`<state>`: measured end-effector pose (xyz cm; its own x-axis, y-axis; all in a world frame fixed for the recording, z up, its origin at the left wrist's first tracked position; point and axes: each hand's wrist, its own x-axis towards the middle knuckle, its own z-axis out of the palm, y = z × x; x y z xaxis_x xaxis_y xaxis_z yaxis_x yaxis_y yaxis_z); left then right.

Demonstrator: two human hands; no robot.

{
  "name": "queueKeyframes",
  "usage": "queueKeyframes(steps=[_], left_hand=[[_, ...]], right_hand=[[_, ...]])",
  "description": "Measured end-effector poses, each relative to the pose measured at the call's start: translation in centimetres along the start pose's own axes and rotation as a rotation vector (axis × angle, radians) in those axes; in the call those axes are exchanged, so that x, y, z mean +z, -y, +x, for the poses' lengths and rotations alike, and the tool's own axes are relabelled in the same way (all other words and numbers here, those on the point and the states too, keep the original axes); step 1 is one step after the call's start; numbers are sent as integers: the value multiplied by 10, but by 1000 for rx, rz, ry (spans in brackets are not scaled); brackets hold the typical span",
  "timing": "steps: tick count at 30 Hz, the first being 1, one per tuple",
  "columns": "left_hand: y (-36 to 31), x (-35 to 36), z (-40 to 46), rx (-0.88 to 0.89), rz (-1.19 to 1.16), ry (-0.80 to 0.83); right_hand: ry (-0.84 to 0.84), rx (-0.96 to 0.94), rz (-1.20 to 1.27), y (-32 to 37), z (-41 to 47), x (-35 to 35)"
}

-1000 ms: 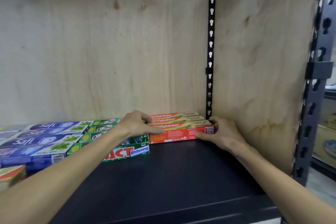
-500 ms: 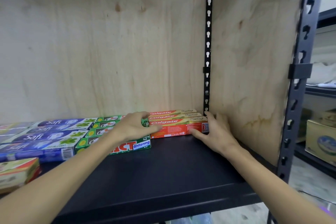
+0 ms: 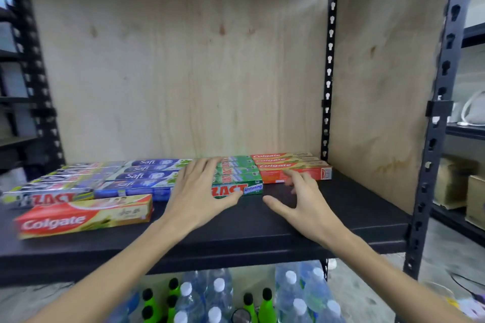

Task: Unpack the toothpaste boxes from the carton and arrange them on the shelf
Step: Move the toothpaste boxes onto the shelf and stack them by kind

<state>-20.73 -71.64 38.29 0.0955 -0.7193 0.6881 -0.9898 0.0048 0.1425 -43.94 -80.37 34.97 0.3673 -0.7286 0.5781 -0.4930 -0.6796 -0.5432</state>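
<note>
Toothpaste boxes lie in rows at the back of the black shelf (image 3: 341,217). A stack of red Colgate boxes (image 3: 294,169) sits in the back right corner. Green Zact boxes (image 3: 238,178) lie to its left, then blue Safi boxes (image 3: 147,174), then dark Zact boxes (image 3: 55,191). One loose Colgate box (image 3: 84,216) lies near the front left. My left hand (image 3: 202,194) hovers with fingers spread over the green boxes. My right hand (image 3: 301,202) is spread over the bare shelf in front of the Colgate stack. Both hold nothing. No carton is in view.
Plywood panels close the shelf's back (image 3: 183,73) and right side (image 3: 388,86). Black slotted uprights (image 3: 433,139) frame the unit. Below the shelf stand several water bottles (image 3: 217,296) and green bottles (image 3: 170,299). Cardboard boxes (image 3: 467,191) sit on a neighbouring rack at right.
Both hands have let go of the red Colgate stack and drawn back toward me with fingers spread. The view has pulled back and down, showing the lower shelf.
</note>
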Motion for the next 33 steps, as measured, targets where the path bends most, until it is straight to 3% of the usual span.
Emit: queueKeyframes(steps=[10,16,19,23,28,33], left_hand=[[131,-82,-75,-205,222,2],[195,-109,-106,-460,164,57],[214,-116,-116,-556,-3,108],[222,-128,-121,-465,-197,100],[223,-139,-124,-429,-496,258],[197,-127,-114,-358,-600,312]], right_hand=[[193,-132,93,115,-6,95],[325,-184,92,154,4,138],[369,-205,117,171,10,149],[382,-188,151,175,14,153],[357,-166,161,156,10,129],[363,-117,152,121,4,91]])
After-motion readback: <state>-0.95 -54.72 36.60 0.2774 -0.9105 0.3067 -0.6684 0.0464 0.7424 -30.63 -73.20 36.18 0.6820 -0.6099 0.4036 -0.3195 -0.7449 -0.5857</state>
